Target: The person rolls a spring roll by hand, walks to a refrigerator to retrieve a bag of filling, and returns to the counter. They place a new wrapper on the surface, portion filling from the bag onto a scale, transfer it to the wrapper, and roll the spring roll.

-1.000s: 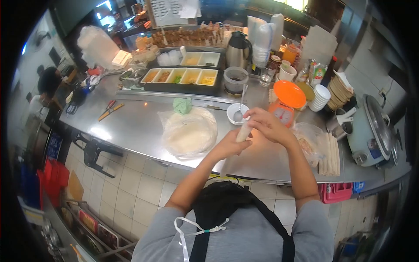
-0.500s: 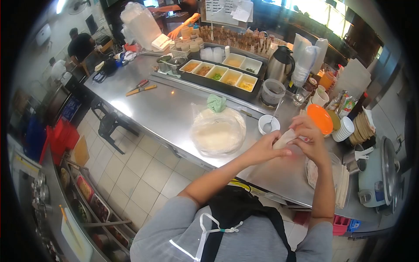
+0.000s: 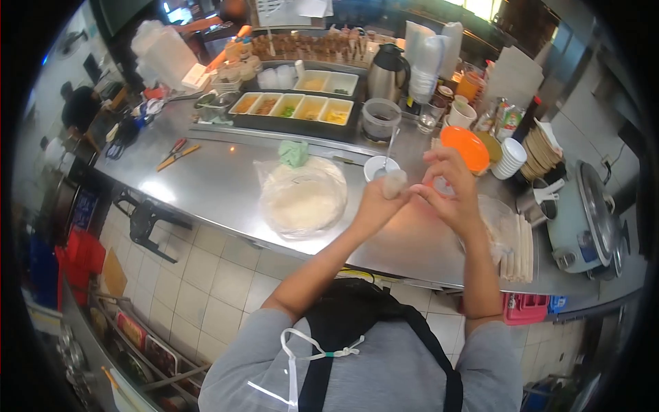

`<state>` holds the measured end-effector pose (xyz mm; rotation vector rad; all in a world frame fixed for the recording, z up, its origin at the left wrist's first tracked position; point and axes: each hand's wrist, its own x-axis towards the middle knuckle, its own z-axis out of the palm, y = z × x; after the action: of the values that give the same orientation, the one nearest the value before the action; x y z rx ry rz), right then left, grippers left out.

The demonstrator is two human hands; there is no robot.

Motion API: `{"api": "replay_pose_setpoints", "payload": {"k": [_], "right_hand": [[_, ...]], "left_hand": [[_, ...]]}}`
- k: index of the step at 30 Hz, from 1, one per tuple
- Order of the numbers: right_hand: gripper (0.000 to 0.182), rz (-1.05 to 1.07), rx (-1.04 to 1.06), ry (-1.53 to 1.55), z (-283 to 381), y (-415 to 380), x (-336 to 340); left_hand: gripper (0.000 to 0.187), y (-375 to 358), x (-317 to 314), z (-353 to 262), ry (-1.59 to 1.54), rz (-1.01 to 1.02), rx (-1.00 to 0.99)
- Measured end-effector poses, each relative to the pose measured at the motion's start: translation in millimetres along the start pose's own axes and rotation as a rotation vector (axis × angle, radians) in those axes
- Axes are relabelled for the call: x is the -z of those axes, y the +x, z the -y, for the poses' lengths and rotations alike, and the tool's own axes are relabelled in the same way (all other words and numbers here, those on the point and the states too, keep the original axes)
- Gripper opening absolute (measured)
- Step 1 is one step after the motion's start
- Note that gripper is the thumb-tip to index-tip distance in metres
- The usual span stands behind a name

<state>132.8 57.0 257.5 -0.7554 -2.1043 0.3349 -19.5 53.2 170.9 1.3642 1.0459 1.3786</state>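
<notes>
A pale wrapped roll is held upright in my left hand, above the steel counter. Beside it is my right hand, its thumb and index finger brought together near the roll and its other fingers raised; whatever may be in that pinch is too small to tell. Just behind my left hand stands a white bowl with a spoon in it. Round pale wrappers in clear plastic lie to the left, with a green cloth at their far edge. Finished-looking rolls lie in a row at the right, by a plastic bag.
A black tray of filling containers runs along the back. A steel flask, an orange plate, stacked white bowls and a large cooker stand to the right. Scissors lie at the left. Other people are beyond the counter.
The view has shifted right. The roll has gone from lying between both hands to standing upright in my left hand, and my right hand has come away from it.
</notes>
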Motion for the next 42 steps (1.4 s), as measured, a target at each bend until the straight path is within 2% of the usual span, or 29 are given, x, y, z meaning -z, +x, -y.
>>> {"api": "replay_pose_setpoints", "payload": {"k": [1, 4, 8, 11, 16, 18, 20, 22, 23, 25, 29, 31, 32, 33, 35, 36, 37, 39, 40, 42], "right_hand": [[0.020, -0.170, -0.054, 0.041, -4.0, -10.6, -8.2], [0.029, -0.262, 0.055, -0.083, -17.8, -41.1, -43.1], [0.036, -0.305, 0.112, -0.244, -21.7, -34.3, -47.6], [0.034, -0.199, 0.216, -0.308, -19.7, -19.9, -35.5], [0.028, 0.110, 0.150, -0.236, -18.6, -9.6, -32.3], [0.025, 0.135, 0.081, -0.255, -19.0, -13.1, -32.3], [0.023, -0.009, 0.132, -0.287, -20.8, -15.2, -39.0], [0.019, -0.086, 0.196, -0.397, -3.9, -10.4, -40.3], [0.019, -0.077, 0.217, -0.371, 1.0, -8.0, -41.4], [0.020, -0.026, 0.126, -0.413, 4.8, -10.6, -38.9], [0.019, 0.017, 0.091, -0.341, 3.4, -7.7, -35.8], [0.017, -0.006, 0.115, -0.361, 2.8, -5.7, -32.3], [0.017, -0.015, 0.080, -0.394, 4.1, -6.7, -32.0], [0.018, -0.069, 0.022, -0.287, 5.2, -7.8, -35.3], [0.019, -0.198, -0.085, -0.063, -1.9, -12.3, -35.5], [0.021, -0.270, -0.129, 0.065, -8.7, -17.3, -36.0], [0.021, -0.289, -0.147, 0.028, -18.8, -27.2, -40.0], [0.028, -0.293, -0.168, 0.259, -36.4, -41.5, -47.7], [0.028, -0.306, -0.177, 0.245, -37.1, -43.9, -46.4], [0.031, -0.251, -0.048, 0.171, -33.9, -44.8, -46.0]], "left_hand": [[0.013, 0.4, 2.0, 0.6, -0.027, -0.012, 0.076], [0.013, 2.3, 4.0, 12.6, -0.101, 0.014, 0.011], [0.015, 0.6, -1.1, 4.7, -0.163, 0.022, -0.021], [0.019, 2.6, -1.2, 4.9, -0.109, 0.059, -0.028], [0.022, 2.8, 1.6, 15.0, -0.043, 0.099, -0.059], [0.025, 0.4, -0.3, 11.3, -0.040, 0.098, 0.031], [0.026, 2.9, 5.3, 16.4, 0.112, 0.117, -0.069], [0.025, 3.9, -2.5, 26.8, 0.144, -0.154, -0.351], [0.025, 2.9, 3.3, 20.8, 0.161, -0.184, -0.349], [0.023, 0.9, 0.0, 12.1, 0.103, -0.054, -0.185], [0.026, -0.7, -2.3, 10.0, 0.072, -0.024, -0.138], [0.025, 1.9, -8.6, 19.6, 0.114, -0.154, -0.264], [0.027, 1.0, -11.0, 13.9, 0.106, -0.181, -0.241], [0.029, -0.2, -10.4, 6.1, 0.090, -0.200, -0.217], [0.030, 6.4, -10.5, 20.5, -0.046, -0.155, -0.041], [0.029, 5.6, -8.8, 13.4, -0.004, -0.138, -0.049], [0.027, 4.4, -6.4, 6.0, 0.041, -0.127, -0.060], [0.027, 3.0, -4.5, 6.8, -0.089, -0.025, -0.010], [0.026, 2.5, -4.5, 7.6, -0.197, 0.038, 0.050], [0.028, 1.9, -6.8, 3.7, -0.198, 0.091, 0.056]]}}
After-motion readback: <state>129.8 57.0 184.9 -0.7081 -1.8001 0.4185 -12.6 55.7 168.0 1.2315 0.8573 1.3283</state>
